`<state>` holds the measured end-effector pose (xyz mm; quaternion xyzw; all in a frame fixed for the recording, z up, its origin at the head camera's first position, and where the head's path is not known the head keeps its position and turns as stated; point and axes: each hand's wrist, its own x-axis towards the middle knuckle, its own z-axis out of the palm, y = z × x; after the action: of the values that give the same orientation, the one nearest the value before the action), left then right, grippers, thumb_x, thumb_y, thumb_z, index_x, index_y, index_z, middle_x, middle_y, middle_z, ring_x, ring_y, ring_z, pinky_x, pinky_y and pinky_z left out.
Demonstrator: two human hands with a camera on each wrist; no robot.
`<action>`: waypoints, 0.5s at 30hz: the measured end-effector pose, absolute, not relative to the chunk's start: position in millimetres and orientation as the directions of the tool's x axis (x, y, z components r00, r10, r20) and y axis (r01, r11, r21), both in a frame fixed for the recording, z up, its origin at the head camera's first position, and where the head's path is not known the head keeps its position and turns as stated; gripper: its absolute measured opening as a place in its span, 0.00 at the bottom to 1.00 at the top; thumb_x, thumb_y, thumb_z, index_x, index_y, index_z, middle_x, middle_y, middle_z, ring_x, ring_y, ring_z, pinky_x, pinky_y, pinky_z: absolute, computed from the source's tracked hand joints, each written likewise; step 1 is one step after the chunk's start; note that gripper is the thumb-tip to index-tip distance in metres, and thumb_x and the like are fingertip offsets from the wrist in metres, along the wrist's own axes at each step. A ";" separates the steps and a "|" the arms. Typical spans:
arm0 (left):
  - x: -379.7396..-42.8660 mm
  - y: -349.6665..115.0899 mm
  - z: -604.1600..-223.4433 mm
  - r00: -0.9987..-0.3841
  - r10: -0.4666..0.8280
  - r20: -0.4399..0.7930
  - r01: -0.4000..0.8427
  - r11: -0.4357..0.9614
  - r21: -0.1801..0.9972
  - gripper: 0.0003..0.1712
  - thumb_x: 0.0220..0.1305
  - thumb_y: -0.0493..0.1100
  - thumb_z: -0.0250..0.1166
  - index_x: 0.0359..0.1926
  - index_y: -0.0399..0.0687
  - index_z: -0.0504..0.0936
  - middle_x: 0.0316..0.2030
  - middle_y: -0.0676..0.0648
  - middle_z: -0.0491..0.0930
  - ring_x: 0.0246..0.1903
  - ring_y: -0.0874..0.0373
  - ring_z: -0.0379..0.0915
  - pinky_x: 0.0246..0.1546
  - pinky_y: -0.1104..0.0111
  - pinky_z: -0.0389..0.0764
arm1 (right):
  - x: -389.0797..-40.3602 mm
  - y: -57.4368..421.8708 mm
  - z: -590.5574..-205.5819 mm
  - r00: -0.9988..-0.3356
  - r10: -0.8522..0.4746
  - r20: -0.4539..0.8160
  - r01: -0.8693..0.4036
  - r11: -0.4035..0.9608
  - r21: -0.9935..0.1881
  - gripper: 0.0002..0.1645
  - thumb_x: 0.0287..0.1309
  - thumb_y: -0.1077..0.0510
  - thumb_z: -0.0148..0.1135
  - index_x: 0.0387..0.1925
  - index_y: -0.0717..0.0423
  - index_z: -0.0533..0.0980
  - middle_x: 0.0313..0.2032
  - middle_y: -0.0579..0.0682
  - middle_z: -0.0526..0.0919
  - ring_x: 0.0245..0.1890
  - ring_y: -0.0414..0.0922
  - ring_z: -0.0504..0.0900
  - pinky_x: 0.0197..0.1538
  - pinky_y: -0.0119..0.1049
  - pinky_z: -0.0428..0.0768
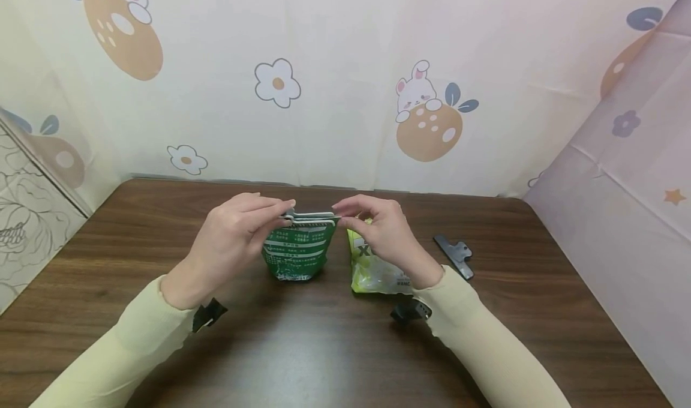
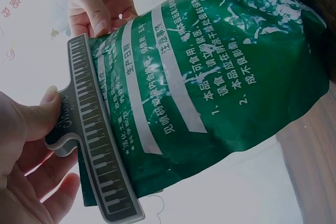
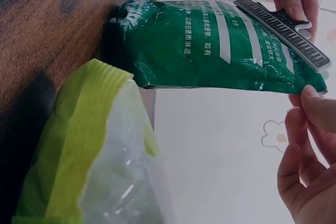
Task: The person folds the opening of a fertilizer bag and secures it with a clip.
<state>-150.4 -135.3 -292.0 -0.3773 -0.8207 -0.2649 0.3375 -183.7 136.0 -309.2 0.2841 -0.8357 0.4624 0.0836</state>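
Pinched in left hand point(image 1: 229, 231): grey bar-shaped clip point(image 2: 100, 135); in right hand point(image 1: 385, 228): green plastic pouch point(image 2: 210, 87); apparently mid-clipping; next, probably: even seating.

In front of the green bag point(image 1: 297, 258), a broad stretch of bare tabletop point(image 1: 302, 348) between the two sleeves point(image 1: 126, 336) leaves room for a hand. More wood lies free well left of the bag, past the left hand point(image 1: 229, 237), which with the piano-key clip point(image 2: 100, 129) blocks its upper left. The right hand point(image 1: 380, 228) blocks its upper right. To its right, a lime-green packet point(image 1: 372, 273) leaves only a narrow gap; a dark clip point(image 1: 455, 255) lies beyond.
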 end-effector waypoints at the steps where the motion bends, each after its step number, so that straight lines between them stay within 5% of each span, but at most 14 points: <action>1: -150.3 -135.2 -291.8 -0.487 0.445 0.752 0.798 0.577 0.176 0.23 0.50 0.33 0.77 0.51 0.43 0.87 0.42 0.47 0.87 0.41 0.53 0.82 0.49 0.56 0.80 | -183.7 136.3 -309.2 -0.824 -0.397 0.403 -0.553 0.413 -0.724 0.12 0.58 0.63 0.71 0.45 0.50 0.85 0.42 0.39 0.87 0.37 0.39 0.82 0.39 0.45 0.81; 15: -143.6 -133.8 -288.6 -0.470 0.516 0.716 0.786 0.613 0.074 0.21 0.53 0.33 0.76 0.51 0.43 0.87 0.40 0.47 0.87 0.40 0.52 0.84 0.56 0.49 0.75 | -183.9 136.4 -309.4 -0.813 -0.411 0.412 -0.564 0.380 -0.733 0.10 0.56 0.64 0.72 0.40 0.51 0.87 0.38 0.40 0.87 0.35 0.39 0.82 0.38 0.39 0.81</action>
<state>-143.6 -133.8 -288.6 -0.3908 -0.8334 -0.2016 0.3348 -183.9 136.4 -309.4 0.2948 -0.8267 0.4724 0.0809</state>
